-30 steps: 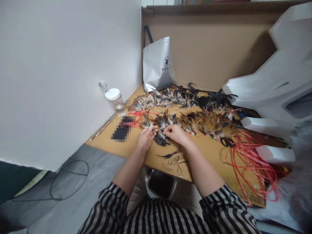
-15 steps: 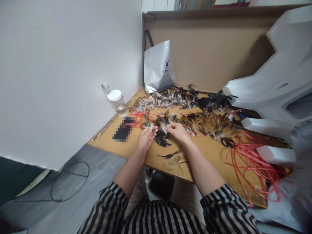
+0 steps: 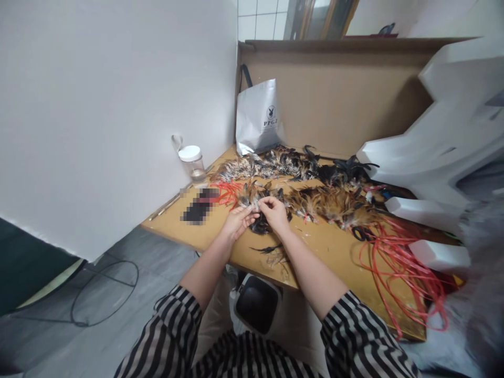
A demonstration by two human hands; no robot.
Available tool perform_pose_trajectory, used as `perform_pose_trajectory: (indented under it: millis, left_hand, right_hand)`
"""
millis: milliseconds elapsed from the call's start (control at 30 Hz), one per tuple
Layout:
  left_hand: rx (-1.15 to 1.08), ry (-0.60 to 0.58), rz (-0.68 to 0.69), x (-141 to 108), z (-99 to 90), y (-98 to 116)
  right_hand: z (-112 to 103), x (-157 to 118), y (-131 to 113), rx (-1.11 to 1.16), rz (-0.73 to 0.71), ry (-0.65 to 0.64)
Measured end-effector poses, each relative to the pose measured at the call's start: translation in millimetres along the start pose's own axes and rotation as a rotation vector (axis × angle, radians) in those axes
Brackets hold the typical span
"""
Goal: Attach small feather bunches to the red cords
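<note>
My left hand [image 3: 238, 221] is closed in a pinch at the pale base of a small bunch of brown feathers [image 3: 249, 193]. Thumb and forefinger of my right hand [image 3: 274, 214] are pressed together at the same base, almost touching the left fingertips. What exactly lies between the right fingers is too small to make out, but it appears to be a feather. Dark feathers [image 3: 260, 227] lie on the wooden table [image 3: 224, 245] just below the hands. A long row of brown feather bunches [image 3: 334, 205] stretches to the right of my right hand.
Speckled feathers [image 3: 252, 167] and black feathers [image 3: 346, 170] line the back. Red plastic strips [image 3: 394, 262] trail over the right edge, by scissors [image 3: 360, 233] and white foam blocks [image 3: 439, 254]. A lidded jar [image 3: 192, 163] and silver bag [image 3: 258, 118] stand back left. Loose feathers [image 3: 275, 257] lie near the front edge.
My right hand has moved left, so the two hands are now together at the base of the bunch. The camera view has shifted slightly.
</note>
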State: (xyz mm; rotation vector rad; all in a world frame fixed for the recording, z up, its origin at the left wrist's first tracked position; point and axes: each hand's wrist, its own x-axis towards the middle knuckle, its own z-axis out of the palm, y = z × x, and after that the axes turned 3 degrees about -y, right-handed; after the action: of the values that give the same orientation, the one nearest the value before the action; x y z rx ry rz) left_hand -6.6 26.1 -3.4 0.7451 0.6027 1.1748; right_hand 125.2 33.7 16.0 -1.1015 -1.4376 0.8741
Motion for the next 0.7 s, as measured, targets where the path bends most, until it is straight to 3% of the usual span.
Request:
perform_pose_trajectory:
  millis: [367,567,700]
  left_hand:
    - [-0.022,0.007,-0.001,2.5,2.1,-1.5]
    - [0.051,0.041,0.017,4.1,-0.9,-4.7]
    - [0.057,0.058,0.03,2.4,0.0,-2.7]
  right_hand:
    - [6.4,-3.0,-2.5,-0.199,-0.224,0.085]
    - [8.5,-1.1,3.5,-0.142,-0.127,0.045]
    - [8.9,-0.8,-2.3,0.035,-0.014,0.047]
